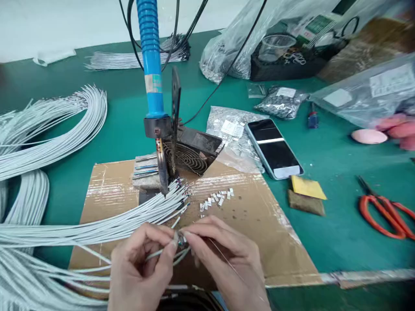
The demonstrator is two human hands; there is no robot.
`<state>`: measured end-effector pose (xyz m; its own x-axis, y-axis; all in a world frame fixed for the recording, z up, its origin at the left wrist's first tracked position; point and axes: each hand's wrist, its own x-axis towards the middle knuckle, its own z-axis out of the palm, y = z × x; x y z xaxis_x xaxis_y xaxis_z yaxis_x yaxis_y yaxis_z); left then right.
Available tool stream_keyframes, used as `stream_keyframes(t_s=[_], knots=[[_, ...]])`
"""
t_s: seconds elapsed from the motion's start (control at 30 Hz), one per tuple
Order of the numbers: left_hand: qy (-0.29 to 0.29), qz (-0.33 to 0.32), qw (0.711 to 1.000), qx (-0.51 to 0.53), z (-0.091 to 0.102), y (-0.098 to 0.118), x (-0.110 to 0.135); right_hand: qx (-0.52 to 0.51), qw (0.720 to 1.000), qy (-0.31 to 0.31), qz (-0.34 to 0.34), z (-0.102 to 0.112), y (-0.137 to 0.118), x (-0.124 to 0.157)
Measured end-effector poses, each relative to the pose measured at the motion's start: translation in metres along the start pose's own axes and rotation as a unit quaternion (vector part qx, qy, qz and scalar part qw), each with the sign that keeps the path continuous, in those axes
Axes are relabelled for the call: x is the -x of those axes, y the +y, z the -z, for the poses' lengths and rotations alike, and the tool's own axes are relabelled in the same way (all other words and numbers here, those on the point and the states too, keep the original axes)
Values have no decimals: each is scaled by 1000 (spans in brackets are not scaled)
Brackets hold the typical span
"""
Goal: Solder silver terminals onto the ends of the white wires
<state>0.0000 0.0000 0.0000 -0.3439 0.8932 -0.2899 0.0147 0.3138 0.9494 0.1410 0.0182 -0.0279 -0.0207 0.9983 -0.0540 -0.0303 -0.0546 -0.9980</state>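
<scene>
Nearest the camera, the left hand (142, 270) pinches a white wire (158, 253) between thumb and forefinger. The right hand (227, 259) meets it fingertip to fingertip, closed on the same wire's end. A small part sits at that junction, too blurred to identify. The wire is held just above the near edge of a cardboard sheet (259, 242), which lies on a green mat (340, 233).

A bundle (113, 226) of like wires crosses the cardboard from the left, its stripped ends fanned out just beyond the hands. A scatter of small white connectors (217, 198) lies to the right of those ends, on the cardboard and apart from the hands.

Behind the wire ends a soldering iron (151, 65) with a blue handle stands tip down in a holder. A small fan (188, 157) is tilted just beside it.

Right of the cardboard are a yellow sponge (308, 188) and red-handled scissors (385, 211), well apart from each other. A phone (274, 147) lies face up beyond the sponge, resting partly on a clear bag (227, 129).

More wire coils (48, 129) curve along the left side. At the far edge are further plastic bags (372, 90) and a black tray holding a clear cup (275, 45).
</scene>
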Motion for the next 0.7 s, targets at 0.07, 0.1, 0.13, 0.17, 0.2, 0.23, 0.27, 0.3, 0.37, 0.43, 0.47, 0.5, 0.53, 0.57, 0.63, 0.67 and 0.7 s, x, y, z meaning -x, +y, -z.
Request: stream_keyframes(t_s=[0.07,0.1,0.13,0.17,0.2,0.23,0.27,0.3,0.37,0.43,0.47,0.5,0.53,0.57,0.63,0.67,0.7], knots=[[-2,2,1000,1,1,0,0,-7,1000,-25,11,2,1,-2],[-2,1,1000,0,2,0,0,-11,999,-33,13,3,1,-2],[-3,0,1000,-2,2,1,0,-14,999,-36,13,4,0,-3],[-3,-2,1000,-5,2,1,0,-19,999,-34,10,4,0,-3],[-3,-6,1000,-9,2,1,0,-22,999,-28,4,3,-1,-3],[-2,-10,1000,-14,2,1,0,-25,999,-27,1,3,-2,-3],[-1,-15,1000,-20,2,1,-1,-27,999,-27,-1,2,-2,-3],[1,-19,1000,-25,2,2,-1,-30,999,-26,-1,2,-3,-3],[4,-22,999,-32,2,2,-1,-32,999,-23,-1,0,-4,-3],[5,-20,999,-34,1,2,-1,-30,999,-15,0,0,-3,-3],[5,-19,999,-32,1,3,-1,-26,1000,-13,5,0,-3,-3],[4,-18,999,-30,1,3,-2,-20,1000,-14,12,0,-3,-3],[2,-18,999,-28,1,3,-2,-14,1000,-13,20,-1,-2,-3],[0,-16,1000,-25,1,2,-2,-8,999,-15,27,-1,-2,-4],[-5,-11,1000,-19,1,2,-3,4,999,-12,36,-1,-1,-4],[-5,-9,1000,-19,1,2,-3,11,999,-5,40,-2,-1,-3],[-4,-7,1000,-20,1,2,-4,19,999,2,46,-3,-1,-3]])
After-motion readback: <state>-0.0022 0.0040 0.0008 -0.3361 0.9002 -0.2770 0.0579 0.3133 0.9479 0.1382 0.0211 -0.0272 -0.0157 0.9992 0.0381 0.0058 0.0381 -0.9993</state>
